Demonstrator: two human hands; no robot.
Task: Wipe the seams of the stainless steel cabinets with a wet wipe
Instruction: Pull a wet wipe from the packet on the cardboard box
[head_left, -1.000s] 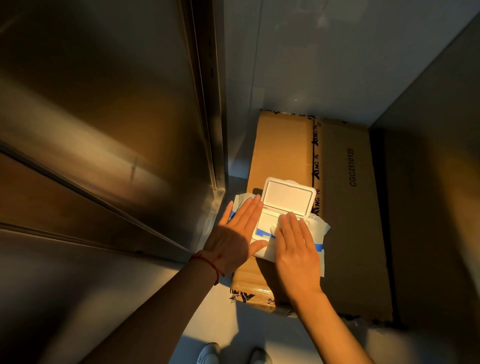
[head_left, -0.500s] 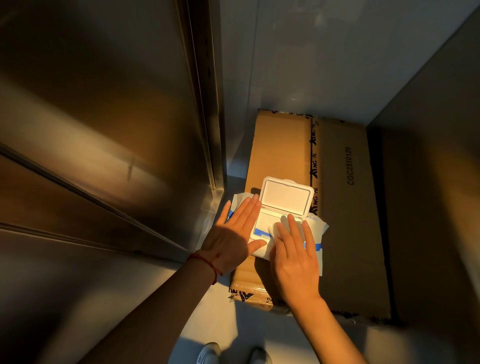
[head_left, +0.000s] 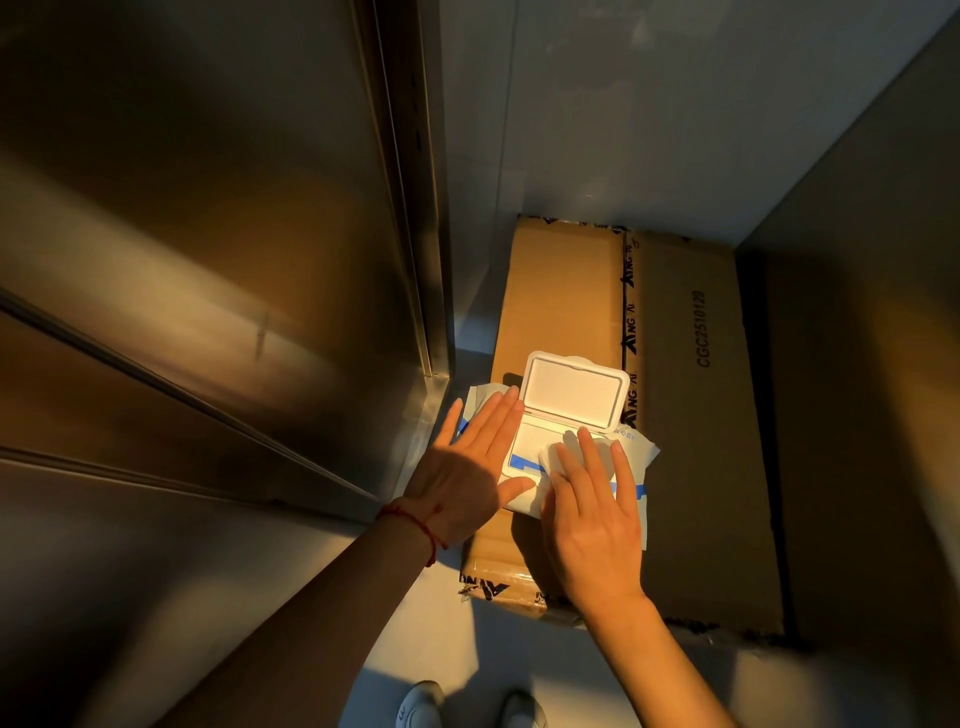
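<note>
A white and blue wet wipe pack lies on a cardboard box, its white flip lid standing open. My left hand lies flat on the pack's left side, fingers straight, pressing it down. My right hand covers the pack's opening, thumb tucked out of sight. A crumpled wet wipe sticks out from under its fingers. The stainless steel cabinet fills the left, with a vertical seam at its edge and a slanting seam between panels.
The long cardboard box lies on the pale floor in a narrow gap between the cabinet, a grey back wall and a dark panel on the right. My shoes show at the bottom edge.
My right hand has drawn back slightly toward me, and a bit of white wipe has come up out of the opening under its fingers. My left hand has stayed flat.
</note>
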